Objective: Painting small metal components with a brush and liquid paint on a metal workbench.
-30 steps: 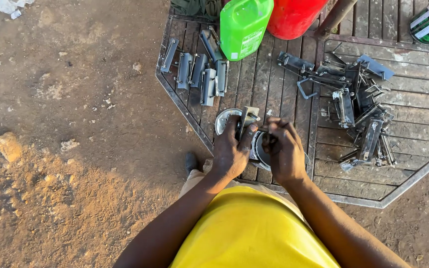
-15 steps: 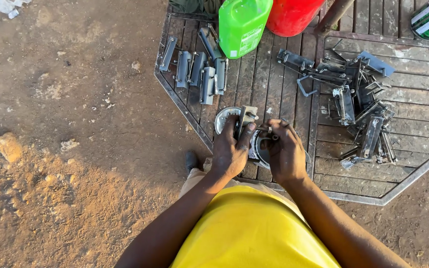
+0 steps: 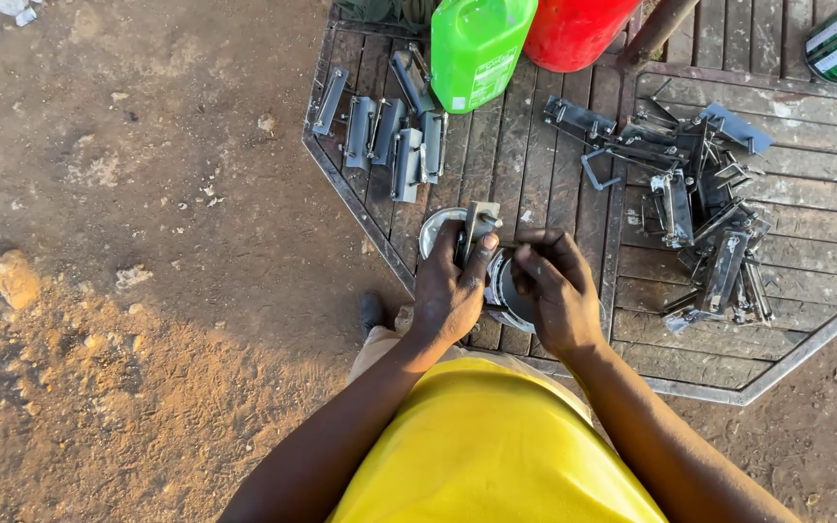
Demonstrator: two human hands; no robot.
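My left hand (image 3: pixel 449 289) grips a small grey metal bracket (image 3: pixel 480 223), held upright over an open round tin (image 3: pixel 513 302) on a slatted wooden table. My right hand (image 3: pixel 556 289) is right beside it, fingers pinched together at the bracket's lower end above the tin; whatever it pinches is too small to see. The tin's loose lid (image 3: pixel 435 227) lies flat just behind my left hand.
A row of several grey metal brackets (image 3: pixel 387 136) lies at the table's left. A tangled pile of similar dark metal parts (image 3: pixel 695 208) sits to the right. A green jerrycan (image 3: pixel 478 44) and a red container (image 3: pixel 578 29) stand at the back. The metal-framed table edge (image 3: pixel 353 208) borders bare dirt.
Both hands stay over the tin. My right hand has lifted its fingers slightly and pinched them closer to the bracket.
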